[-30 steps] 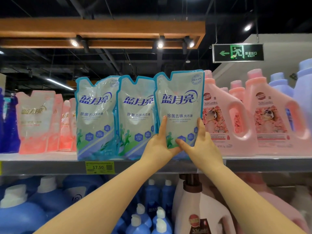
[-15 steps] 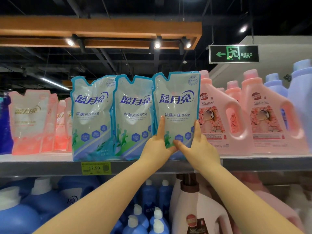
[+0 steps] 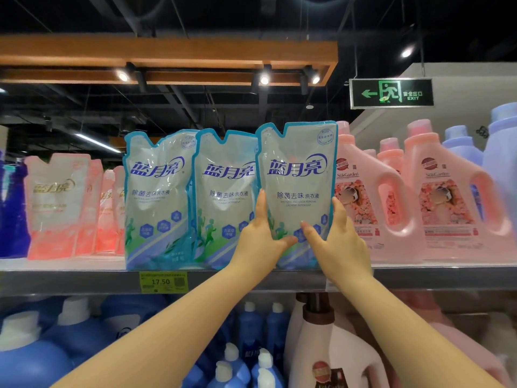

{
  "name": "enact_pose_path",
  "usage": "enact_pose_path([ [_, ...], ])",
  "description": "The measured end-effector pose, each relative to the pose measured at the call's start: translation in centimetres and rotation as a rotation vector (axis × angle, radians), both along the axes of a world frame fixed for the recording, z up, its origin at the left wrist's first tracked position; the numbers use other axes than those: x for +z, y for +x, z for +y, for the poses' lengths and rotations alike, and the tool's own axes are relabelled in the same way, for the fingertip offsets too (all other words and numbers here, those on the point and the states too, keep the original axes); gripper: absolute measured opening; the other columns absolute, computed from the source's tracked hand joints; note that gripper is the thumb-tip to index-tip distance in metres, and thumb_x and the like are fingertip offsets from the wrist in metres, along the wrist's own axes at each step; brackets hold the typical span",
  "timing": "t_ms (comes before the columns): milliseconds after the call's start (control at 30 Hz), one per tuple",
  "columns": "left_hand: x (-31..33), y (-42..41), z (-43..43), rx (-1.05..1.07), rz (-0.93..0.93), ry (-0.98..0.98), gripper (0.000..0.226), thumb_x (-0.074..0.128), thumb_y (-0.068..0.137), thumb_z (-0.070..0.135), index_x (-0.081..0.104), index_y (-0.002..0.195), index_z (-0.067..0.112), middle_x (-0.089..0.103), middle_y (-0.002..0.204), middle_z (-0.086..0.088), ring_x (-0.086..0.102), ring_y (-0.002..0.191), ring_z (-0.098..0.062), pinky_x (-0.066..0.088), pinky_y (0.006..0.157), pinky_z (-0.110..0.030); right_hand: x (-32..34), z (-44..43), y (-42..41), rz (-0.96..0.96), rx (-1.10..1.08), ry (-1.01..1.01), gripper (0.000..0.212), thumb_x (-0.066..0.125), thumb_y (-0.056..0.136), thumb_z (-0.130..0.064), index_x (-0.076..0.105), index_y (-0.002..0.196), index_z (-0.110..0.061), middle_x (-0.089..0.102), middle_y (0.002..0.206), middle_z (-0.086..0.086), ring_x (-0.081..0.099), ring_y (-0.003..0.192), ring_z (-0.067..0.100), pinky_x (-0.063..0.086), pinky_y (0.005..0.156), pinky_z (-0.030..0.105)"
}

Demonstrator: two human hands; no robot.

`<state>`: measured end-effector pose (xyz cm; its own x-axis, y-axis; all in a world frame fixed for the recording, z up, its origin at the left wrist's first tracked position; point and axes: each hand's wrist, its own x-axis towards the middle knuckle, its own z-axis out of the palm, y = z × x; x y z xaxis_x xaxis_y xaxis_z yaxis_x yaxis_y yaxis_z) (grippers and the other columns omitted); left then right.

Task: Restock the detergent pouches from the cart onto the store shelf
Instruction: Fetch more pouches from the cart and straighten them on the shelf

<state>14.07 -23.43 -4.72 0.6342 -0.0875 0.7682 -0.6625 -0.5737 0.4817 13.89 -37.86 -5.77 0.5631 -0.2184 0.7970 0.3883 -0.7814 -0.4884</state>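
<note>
Fingers [image 3: 261, 204] held together run up both side edges of the detergent pouch [image 3: 298, 177], thumbs on its front: left hand [image 3: 261, 238] at 7 o'clock, right hand [image 3: 341, 243] at 5 o'clock, pinching it upright on the shelf [image 3: 84, 281], matching pouches [image 3: 156, 197] at 9 o'clock.

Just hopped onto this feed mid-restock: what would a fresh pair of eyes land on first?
The blue-and-white rightmost pouch sits at the centre of the shelf, held low between the left hand and the right hand. To its left stand matching pouches, to its right pink jugs. A lit green exit sign hangs at upper right.
</note>
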Motion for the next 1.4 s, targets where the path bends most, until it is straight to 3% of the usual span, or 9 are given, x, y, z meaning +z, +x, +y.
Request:
enact_pose_path([
  [200,3.0,0.4,0.5,-0.032,-0.100,-0.097,0.085,0.066,0.084,0.020,0.010,0.148,0.022,0.044,0.141,-0.006,0.046,0.127,-0.021,0.041,0.106,-0.040,2.5,-0.6,0.4,-0.040,0.115,0.130,0.083,0.057,0.086,-0.050,0.009,0.149,-0.026,0.030,0.146,0.008,0.038,0.131,0.029,0.035,0.103,0.045],
  [367,8.3,0.1,1.3,0.211,-0.357,0.004,0.035,0.048,0.095,0.019,0.051,0.128,0.009,0.062,0.117,-0.008,0.056,0.100,-0.014,0.040,0.083,-0.020,7.0,-0.9,0.0,-0.261,0.041,0.043,0.068,0.053,0.089,-0.043,0.021,0.147,-0.026,0.028,0.147,0.006,0.028,0.135,0.026,0.025,0.110,0.043],
  [467,11.6,0.6,1.6,0.297,-0.441,0.019,0.030,0.045,0.097,0.018,0.055,0.123,0.008,0.062,0.115,-0.010,0.056,0.094,-0.015,0.040,0.078,-0.018,10.5,-0.6,-0.1,-0.359,-0.057,-0.078,0.053,0.048,0.092,-0.040,0.032,0.141,-0.029,0.028,0.146,0.002,0.024,0.136,0.023,0.021,0.111,0.043],
  [567,14.7,1.1,2.4,0.371,-0.485,0.028,0.032,0.048,0.096,0.018,0.053,0.126,0.009,0.060,0.119,-0.011,0.056,0.103,-0.020,0.037,0.081,-0.019,14.5,-0.4,-0.3,-0.397,-0.115,-0.193,0.043,0.045,0.094,-0.043,0.045,0.134,-0.028,0.035,0.143,-0.002,0.026,0.136,0.021,0.020,0.111,0.043],
  [733,18.6,2.6,3.2,0.549,-0.352,0.360,0.031,0.037,0.099,0.017,0.058,0.121,0.012,0.061,0.117,-0.011,0.055,0.106,-0.026,0.043,0.090,-0.035,18.7,1.7,-0.2,-0.187,-0.189,-0.526,0.046,0.036,0.093,-0.059,0.063,0.111,-0.026,0.065,0.106,-0.002,0.056,0.104,0.021,0.031,0.101,0.042],
  [900,18.6,4.3,3.3,0.535,-0.157,0.484,0.026,0.036,0.100,0.028,0.058,0.102,0.014,0.061,0.096,-0.005,0.056,0.086,-0.019,0.043,0.077,-0.030,20.1,3.2,1.4,-0.047,-0.115,-0.625,0.044,0.045,0.091,-0.056,0.063,0.082,-0.016,0.060,0.073,0.000,0.056,0.065,0.016,0.045,0.062,0.027],
  [1033,18.9,5.7,3.6,0.573,-0.205,0.413,0.029,0.036,0.100,0.029,0.058,0.103,0.011,0.059,0.094,-0.007,0.054,0.084,-0.018,0.043,0.078,-0.029,21.3,3.0,3.8,0.027,-0.094,-0.615,0.041,0.051,0.089,-0.053,0.066,0.084,-0.015,0.061,0.070,0.000,0.059,0.065,0.015,0.049,0.060,0.025],
  [1267,18.6,7.0,3.9,0.654,-0.255,0.554,0.041,0.053,0.092,0.014,0.046,0.133,0.010,0.052,0.126,-0.008,0.050,0.116,-0.022,0.041,0.100,-0.029,22.5,2.3,7.8,0.176,-0.059,-0.540,0.026,0.060,0.087,-0.041,0.058,0.086,-0.015,0.056,0.072,-0.001,0.053,0.062,0.011,0.038,0.051,0.019],
  [1400,19.0,7.0,4.2,0.539,-0.240,0.403,0.030,0.040,0.099,0.024,0.059,0.112,0.005,0.061,0.110,-0.014,0.056,0.101,-0.027,0.041,0.083,-0.029,23.1,2.6,7.8,0.186,-0.044,-0.600,0.029,0.059,0.088,-0.041,0.062,0.090,-0.012,0.058,0.083,0.003,0.054,0.069,0.014,0.038,0.051,0.019],
])
